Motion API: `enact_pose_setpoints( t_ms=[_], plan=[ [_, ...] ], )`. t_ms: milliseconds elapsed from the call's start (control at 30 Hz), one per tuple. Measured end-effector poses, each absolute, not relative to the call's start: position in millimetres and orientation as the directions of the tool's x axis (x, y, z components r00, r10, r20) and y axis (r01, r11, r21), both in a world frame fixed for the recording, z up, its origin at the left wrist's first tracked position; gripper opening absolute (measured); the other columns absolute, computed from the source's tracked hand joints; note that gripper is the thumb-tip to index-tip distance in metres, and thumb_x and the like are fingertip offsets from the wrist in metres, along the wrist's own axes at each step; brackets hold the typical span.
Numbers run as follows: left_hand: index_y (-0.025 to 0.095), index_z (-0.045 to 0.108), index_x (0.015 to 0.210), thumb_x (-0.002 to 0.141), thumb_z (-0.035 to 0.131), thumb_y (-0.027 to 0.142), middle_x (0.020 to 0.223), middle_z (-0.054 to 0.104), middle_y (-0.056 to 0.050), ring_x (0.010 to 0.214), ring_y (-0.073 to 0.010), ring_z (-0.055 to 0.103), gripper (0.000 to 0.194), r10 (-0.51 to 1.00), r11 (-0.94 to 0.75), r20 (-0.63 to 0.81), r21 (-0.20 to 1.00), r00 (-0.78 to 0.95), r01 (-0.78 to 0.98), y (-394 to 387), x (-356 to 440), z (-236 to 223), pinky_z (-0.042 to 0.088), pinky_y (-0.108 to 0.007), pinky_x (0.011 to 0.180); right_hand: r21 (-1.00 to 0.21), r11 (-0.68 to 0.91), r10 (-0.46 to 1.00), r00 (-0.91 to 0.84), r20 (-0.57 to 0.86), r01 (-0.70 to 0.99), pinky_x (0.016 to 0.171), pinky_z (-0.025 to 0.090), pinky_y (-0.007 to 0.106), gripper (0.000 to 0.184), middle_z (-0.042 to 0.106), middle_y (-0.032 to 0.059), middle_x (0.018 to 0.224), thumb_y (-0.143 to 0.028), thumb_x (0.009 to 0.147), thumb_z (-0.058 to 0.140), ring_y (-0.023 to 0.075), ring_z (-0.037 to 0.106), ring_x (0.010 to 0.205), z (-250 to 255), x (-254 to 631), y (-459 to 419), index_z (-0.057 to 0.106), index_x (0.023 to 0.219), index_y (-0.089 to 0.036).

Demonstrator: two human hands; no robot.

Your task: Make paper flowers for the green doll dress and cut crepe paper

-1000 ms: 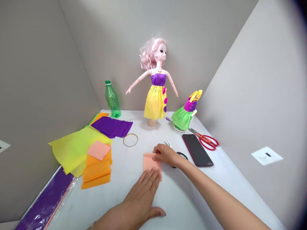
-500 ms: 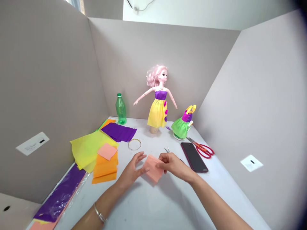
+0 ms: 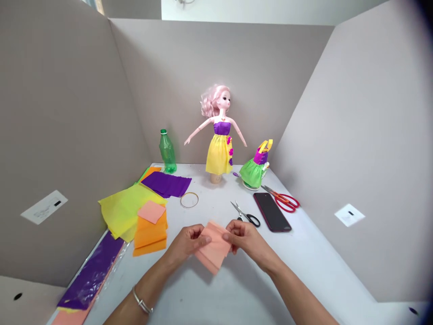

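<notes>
A small peach piece of crepe paper [image 3: 214, 248], folded in layers, is held up above the table between both hands. My left hand [image 3: 189, 243] pinches its left edge, thumb on top and fingers behind. On the other side my right hand [image 3: 245, 239] grips the right edge in the same way. Behind my right hand lie black-handled scissors [image 3: 248, 215], their blades slightly apart. A gold bangle [image 3: 189, 200] rests on the table beyond my left hand. Another peach paper piece [image 3: 152, 212] lies on orange crepe paper [image 3: 150, 237] to the left.
A pink-haired doll [image 3: 219, 140] in a purple and yellow dress stands at the back. Left are a green bottle [image 3: 168, 152], purple paper [image 3: 167, 183], yellow sheets [image 3: 128, 207] and a plastic-wrapped pack [image 3: 94, 271]. Right are a small green dress [image 3: 253, 171], a phone [image 3: 272, 212] and red-handled scissors [image 3: 287, 203].
The peach paper, earlier flat on the table under my left hand, was lifted by my right hand. My left hand has since closed on its left edge. The view has tilted up.
</notes>
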State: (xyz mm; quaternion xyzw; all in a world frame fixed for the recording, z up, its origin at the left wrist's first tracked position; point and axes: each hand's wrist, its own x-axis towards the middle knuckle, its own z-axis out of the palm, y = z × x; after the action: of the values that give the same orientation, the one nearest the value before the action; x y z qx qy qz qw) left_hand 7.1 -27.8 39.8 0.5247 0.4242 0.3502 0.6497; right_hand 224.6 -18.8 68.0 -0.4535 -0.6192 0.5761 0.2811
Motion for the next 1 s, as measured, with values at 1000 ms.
enact_pose_setpoints(
  t_ms=[1000],
  plan=[
    [0.016, 0.068, 0.091, 0.076, 0.073, 0.048, 0.077, 0.063, -0.001, 0.075, -0.0169, 0.055, 0.035, 0.887, 0.354, -0.323, 0.934, 0.332, -0.038, -3.7, -15.6, 23.5, 0.042, -0.022, 0.069, -0.906, -0.062, 0.879, -0.407, -0.248, 0.419, 0.085, 0.044, 0.029, 0.054, 0.052, 0.0028, 0.103, -0.020, 0.072, 0.064, 0.0188, 0.052, 0.096, 76.3, 274.5, -4.6, 0.056, 0.125, -0.024]
  ],
)
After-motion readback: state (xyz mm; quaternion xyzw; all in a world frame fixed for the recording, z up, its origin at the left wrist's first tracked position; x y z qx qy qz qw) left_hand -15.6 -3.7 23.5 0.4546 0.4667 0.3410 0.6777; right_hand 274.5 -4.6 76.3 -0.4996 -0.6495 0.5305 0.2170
